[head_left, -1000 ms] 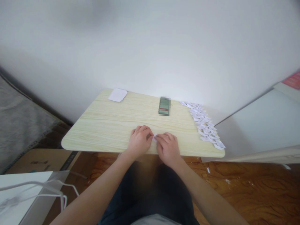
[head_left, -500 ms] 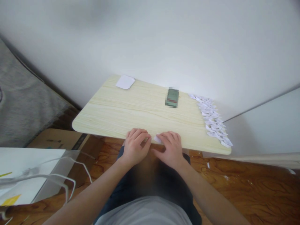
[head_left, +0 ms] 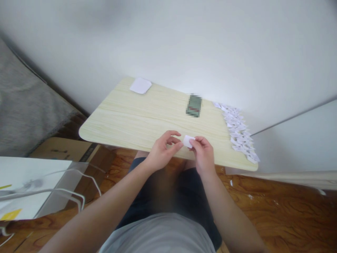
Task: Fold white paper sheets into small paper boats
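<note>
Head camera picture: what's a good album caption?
Right hand pinching a small white paper, left hand beside it, over a pale table.

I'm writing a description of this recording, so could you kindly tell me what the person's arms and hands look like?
Both forearms are bare, with no sleeve, watch or band visible. The left hand and right hand are ungloved, and the fingers show no visible rings. The person wears a grey top and dark shorts.
</note>
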Motion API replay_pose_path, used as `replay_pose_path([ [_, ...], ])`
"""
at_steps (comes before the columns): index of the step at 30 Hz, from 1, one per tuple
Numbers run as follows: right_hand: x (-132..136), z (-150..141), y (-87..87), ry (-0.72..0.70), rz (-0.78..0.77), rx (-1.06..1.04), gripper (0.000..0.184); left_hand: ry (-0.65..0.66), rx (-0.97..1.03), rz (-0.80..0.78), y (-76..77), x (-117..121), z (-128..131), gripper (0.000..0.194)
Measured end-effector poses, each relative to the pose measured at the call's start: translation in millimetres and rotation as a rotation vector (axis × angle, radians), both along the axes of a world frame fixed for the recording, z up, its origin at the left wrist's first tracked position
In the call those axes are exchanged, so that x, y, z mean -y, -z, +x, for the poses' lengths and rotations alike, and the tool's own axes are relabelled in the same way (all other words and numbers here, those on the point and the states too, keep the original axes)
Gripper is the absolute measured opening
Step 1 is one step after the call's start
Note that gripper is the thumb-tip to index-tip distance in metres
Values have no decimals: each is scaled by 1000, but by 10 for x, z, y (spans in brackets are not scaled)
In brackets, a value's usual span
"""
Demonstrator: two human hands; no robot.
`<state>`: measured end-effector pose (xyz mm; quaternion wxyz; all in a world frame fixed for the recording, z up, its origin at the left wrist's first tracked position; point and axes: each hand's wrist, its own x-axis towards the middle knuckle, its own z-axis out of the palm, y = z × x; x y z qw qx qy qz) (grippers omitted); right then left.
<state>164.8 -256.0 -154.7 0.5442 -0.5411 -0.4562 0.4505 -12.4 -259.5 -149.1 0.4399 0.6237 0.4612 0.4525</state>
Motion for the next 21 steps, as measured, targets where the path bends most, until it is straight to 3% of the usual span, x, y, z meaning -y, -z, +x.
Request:
replay_pose_path([
  [4, -36, 20, 42, -19, -73, -10, 24, 12, -82, 132, -2, -95, 42, 32],
  [10, -55, 118, 66, -87, -137, 188, 17, -51, -564, 384, 101, -114, -8, 15],
  [15, 8, 257, 33, -138, -5, 508, 11, -10, -675, 387, 157, -95, -64, 21],
  [21, 108, 290, 80, -176, 230, 794, 31, 16, -725, 354, 145, -115, -105, 16],
])
